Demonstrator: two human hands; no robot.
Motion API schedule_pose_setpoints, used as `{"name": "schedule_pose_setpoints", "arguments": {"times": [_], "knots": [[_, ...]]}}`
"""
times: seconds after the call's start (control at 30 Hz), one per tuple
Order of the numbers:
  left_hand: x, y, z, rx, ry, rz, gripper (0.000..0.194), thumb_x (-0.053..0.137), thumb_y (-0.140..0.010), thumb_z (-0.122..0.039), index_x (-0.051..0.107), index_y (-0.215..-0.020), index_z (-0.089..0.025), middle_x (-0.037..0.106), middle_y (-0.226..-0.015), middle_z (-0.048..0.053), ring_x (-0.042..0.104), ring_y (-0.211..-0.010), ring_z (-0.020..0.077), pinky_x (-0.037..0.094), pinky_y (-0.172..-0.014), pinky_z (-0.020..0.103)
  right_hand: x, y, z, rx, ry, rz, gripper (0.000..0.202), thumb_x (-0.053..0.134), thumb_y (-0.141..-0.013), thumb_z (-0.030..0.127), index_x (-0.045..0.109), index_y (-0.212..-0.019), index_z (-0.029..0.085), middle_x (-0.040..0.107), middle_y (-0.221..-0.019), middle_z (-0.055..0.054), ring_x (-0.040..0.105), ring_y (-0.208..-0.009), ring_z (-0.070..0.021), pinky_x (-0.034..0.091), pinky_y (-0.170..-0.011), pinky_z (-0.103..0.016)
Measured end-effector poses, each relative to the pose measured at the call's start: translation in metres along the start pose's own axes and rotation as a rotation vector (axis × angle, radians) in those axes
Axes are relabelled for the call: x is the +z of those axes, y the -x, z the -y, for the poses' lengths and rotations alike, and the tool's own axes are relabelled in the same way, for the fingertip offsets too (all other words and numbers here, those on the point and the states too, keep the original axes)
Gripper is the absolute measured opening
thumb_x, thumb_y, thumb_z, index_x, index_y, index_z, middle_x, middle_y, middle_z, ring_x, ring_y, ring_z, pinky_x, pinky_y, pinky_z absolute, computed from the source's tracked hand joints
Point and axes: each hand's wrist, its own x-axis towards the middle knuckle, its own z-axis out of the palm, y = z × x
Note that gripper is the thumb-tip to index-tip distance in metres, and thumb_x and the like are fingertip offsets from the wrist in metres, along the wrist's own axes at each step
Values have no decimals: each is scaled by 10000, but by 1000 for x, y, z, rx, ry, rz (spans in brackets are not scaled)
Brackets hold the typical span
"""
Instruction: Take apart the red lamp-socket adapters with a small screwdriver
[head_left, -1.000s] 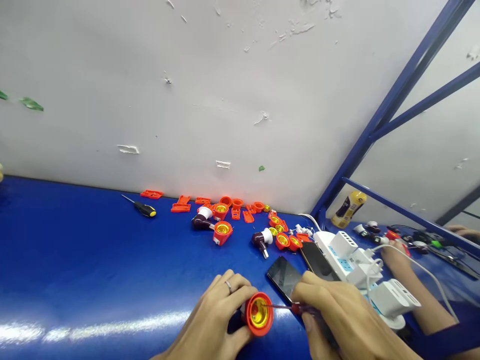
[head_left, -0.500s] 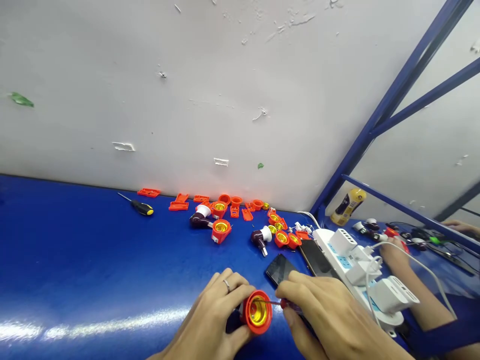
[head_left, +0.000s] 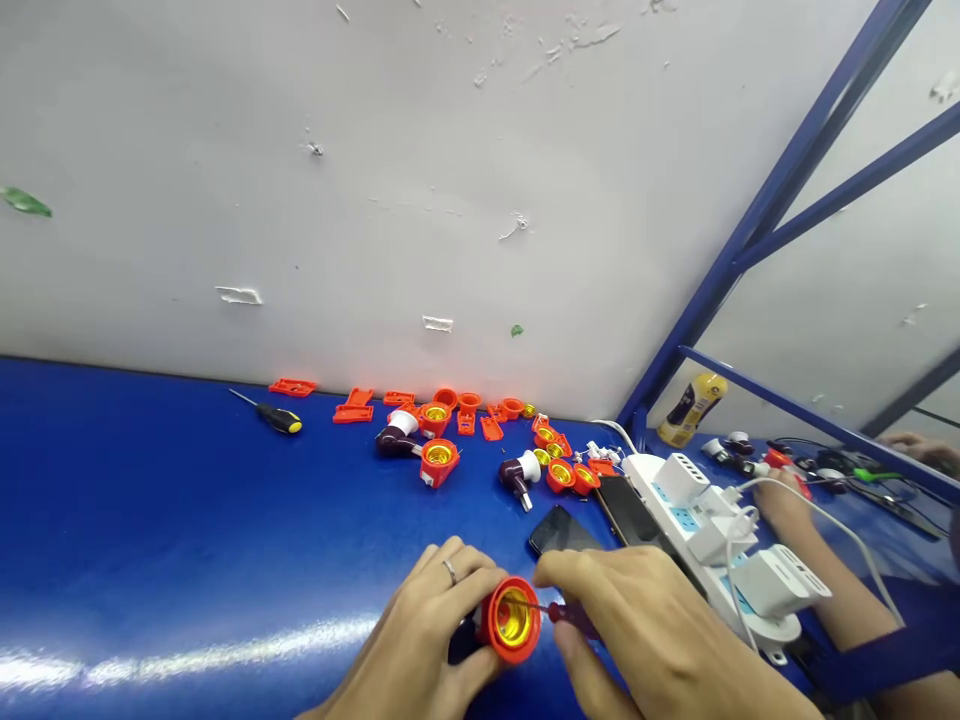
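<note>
My left hand (head_left: 439,630), with a ring on one finger, grips a red lamp holder (head_left: 531,630) whose gold threaded socket faces up and toward me. In my right hand (head_left: 637,625) is a screwdriver (head_left: 559,611) with a dark red handle. Its thin shaft reaches into the lamp holder's opening; the tip inside is too small to make out clearly. Just beyond my right hand lies a dark phone (head_left: 559,530) on the blue table (head_left: 187,530).
Toward the wall lie several red lamp-holder parts (head_left: 439,455), dark-and-white sockets (head_left: 516,478) and a black-yellow screwdriver (head_left: 279,418). To the right are another phone (head_left: 637,515), a white power strip (head_left: 682,518), a blue frame (head_left: 697,320), a yellow bottle (head_left: 691,410) and another person's arm (head_left: 795,525).
The view has shifted slightly. My right hand has turned a little around the screwdriver, whose shaft stays in the lamp holder. My left hand keeps its grip.
</note>
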Motion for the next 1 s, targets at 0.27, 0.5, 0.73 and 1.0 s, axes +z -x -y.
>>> {"name": "schedule_pose_setpoints", "arguments": {"times": [0.27,0.5,0.73,1.0], "knots": [[0,-1,0,-21,-44,3,119,719,-889,-211,702,-991,-272,731,-980,-22,642,-924,225,439,-932,394,-3,1,-9,201,-239,181,221,445,-989,165,494,-1192,238,726,-967,1,726,-836,-160,529,-724,-249],[-1,-2,-1,-5,-45,-2,142,734,-876,-192,691,-991,-263,735,-965,-31,640,-885,215,427,-939,401,3,-2,-13,207,-138,261,125,425,-1033,217,482,-1135,263,654,-820,27,625,-648,-185,441,-598,-291],[2,4,6,89,-68,-76,211,744,-885,-211,675,-1075,-270,745,-979,-23,632,-888,224,446,-901,384,-10,-10,-16,120,-241,401,208,425,-1002,132,489,-1161,251,640,-1118,-27,658,-870,-172,508,-752,-294],[4,5,8,134,-68,-118,307,741,-880,-149,657,-1142,-286,727,-950,-31,618,-857,205,462,-803,339,-15,-2,-14,31,-95,208,201,332,-1069,180,508,-1152,228,691,-995,-25,700,-826,-166,570,-720,-278]]}}
